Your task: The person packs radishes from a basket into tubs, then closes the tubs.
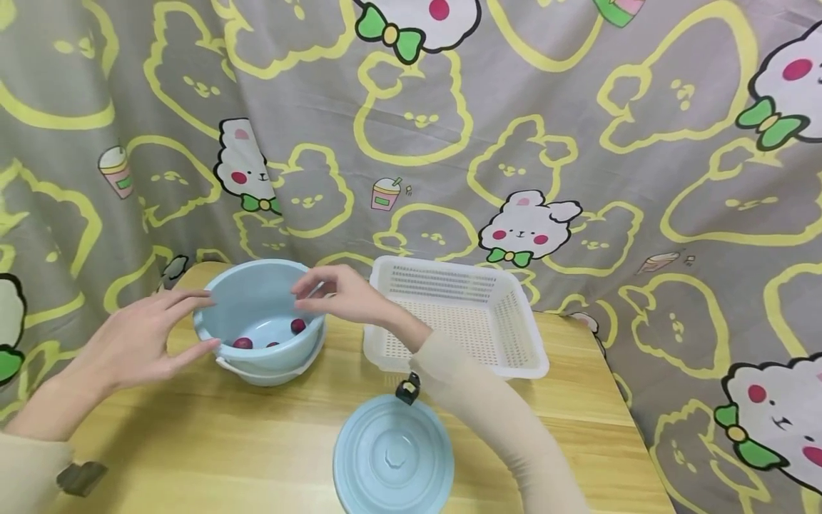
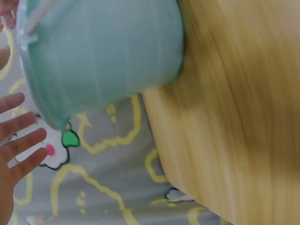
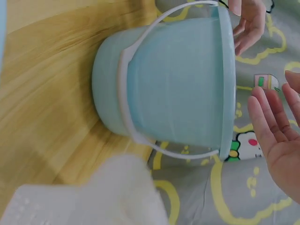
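Note:
A light blue bucket (image 1: 272, 359) with a white handle (image 3: 123, 89) stands upright at the left of the table. Inside it lie a few small, round, dark red fruits (image 1: 298, 326) that look like plums. My left hand (image 1: 144, 335) is at the bucket's left rim, its fingers spread and holding nothing; whether it touches the rim I cannot tell. Over the right side of the rim hovers my right hand (image 1: 343, 293), its fingers loosely bent, with nothing seen between them. In the right wrist view, that hand (image 3: 281, 140) appears apart from the bucket (image 3: 178, 84).
To the right of the bucket sits a white perforated plastic basket (image 1: 542, 360). A round blue lid (image 1: 393, 457) lies on the wooden table (image 1: 257, 442) near the front, below my right forearm. Behind hangs a grey patterned curtain (image 1: 443, 185), close to the table's back edge.

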{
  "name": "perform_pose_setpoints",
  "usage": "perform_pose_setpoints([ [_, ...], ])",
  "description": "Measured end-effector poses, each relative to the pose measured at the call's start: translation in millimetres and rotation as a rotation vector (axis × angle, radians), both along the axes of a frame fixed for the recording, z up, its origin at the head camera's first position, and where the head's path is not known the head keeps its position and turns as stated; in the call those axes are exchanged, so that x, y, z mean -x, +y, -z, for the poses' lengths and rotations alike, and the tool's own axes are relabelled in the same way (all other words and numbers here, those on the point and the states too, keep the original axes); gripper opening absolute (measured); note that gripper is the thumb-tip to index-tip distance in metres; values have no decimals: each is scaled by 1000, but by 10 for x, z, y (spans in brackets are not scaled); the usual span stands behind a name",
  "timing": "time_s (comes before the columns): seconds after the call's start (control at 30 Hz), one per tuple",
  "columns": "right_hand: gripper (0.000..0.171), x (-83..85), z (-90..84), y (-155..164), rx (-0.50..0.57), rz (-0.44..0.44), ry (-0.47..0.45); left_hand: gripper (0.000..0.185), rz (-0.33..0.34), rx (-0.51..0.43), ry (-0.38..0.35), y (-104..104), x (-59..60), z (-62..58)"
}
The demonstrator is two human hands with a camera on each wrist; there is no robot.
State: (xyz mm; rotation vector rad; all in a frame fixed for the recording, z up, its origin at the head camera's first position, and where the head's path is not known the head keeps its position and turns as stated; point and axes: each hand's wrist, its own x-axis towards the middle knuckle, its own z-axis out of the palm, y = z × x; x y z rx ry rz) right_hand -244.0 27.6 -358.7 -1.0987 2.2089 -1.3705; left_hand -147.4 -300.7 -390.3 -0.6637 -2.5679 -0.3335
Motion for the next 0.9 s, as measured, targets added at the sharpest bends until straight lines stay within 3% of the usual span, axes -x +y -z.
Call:
perform_pose_setpoints([
  [0.4, 23, -268, 84, 721, 32, 145, 10, 57, 222, -31, 164, 526, -134, -79],
  [0.73, 18, -570, 128, 1140, 33, 178, 138, 57, 344, -26, 153, 1030, -266, 31],
  [0.9, 17, -729, 190, 1306, 28, 203, 222, 56, 387, -43, 189, 1262, -315, 109],
])
